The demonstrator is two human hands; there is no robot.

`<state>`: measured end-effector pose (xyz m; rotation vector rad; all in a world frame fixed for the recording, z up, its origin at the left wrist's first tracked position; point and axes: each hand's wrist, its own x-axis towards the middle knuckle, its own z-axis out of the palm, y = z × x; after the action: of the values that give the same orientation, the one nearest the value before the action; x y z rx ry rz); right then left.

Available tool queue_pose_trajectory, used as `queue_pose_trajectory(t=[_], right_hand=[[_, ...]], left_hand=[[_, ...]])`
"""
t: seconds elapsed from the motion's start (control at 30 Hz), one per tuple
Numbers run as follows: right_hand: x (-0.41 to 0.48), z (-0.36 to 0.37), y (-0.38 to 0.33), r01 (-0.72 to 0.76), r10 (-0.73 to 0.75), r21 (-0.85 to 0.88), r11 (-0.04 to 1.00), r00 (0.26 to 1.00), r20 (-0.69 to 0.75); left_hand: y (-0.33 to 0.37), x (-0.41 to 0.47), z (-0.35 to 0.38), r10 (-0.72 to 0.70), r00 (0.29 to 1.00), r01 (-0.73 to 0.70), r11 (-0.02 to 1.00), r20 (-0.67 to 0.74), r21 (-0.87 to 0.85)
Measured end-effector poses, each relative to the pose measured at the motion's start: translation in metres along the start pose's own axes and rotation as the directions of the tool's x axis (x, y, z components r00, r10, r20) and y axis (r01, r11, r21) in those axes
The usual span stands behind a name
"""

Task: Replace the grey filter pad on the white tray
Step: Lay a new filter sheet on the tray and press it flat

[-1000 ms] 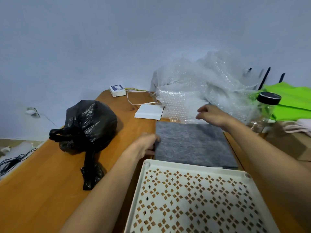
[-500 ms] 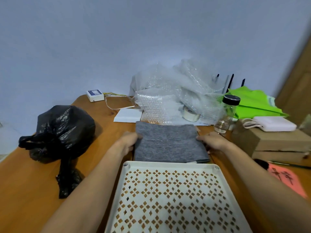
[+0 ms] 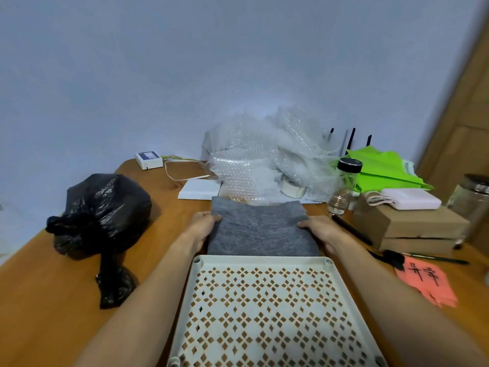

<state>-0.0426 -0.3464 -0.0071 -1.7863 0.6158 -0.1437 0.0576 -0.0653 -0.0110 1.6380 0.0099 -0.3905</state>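
Grey filter pad (image 3: pixel 260 229) lay on the wooden table (image 3: pixel 47 300) just beyond the white tray (image 3: pixel 264 313) (perforated, nothing on it). Left hand (image 3: pixel 202 225) and right hand (image 3: pixel 316 229) each pinched a side edge.

Head-height, forward-down, near the table (image 3: pixel 53 300)

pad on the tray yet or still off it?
Still off. The grey pad lies on the table beyond the white tray, whose patterned floor is bare. Left hand and right hand grip its side edges.
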Motion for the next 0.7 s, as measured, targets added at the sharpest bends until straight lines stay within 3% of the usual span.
queue_pose_trajectory(t=[0.33,0.57,0.7], right_hand=[[-0.015,-0.017,-0.031,0.147,-0.136,0.197,0.969,0.988,-0.066],[-0.048,-0.044,-0.061,0.229,-0.216,0.238,0.944,0.973,-0.080],[-0.073,-0.054,-0.059,0.211,-0.193,0.263,0.942,0.977,-0.091]], left_hand=[[0.033,-0.021,-0.008,0.120,0.993,-0.121,0.991,-0.015,-0.057],[0.076,-0.048,-0.017,0.258,0.962,-0.250,0.964,0.093,-0.084],[0.081,-0.071,-0.021,0.231,0.962,-0.227,0.973,0.144,-0.044]])
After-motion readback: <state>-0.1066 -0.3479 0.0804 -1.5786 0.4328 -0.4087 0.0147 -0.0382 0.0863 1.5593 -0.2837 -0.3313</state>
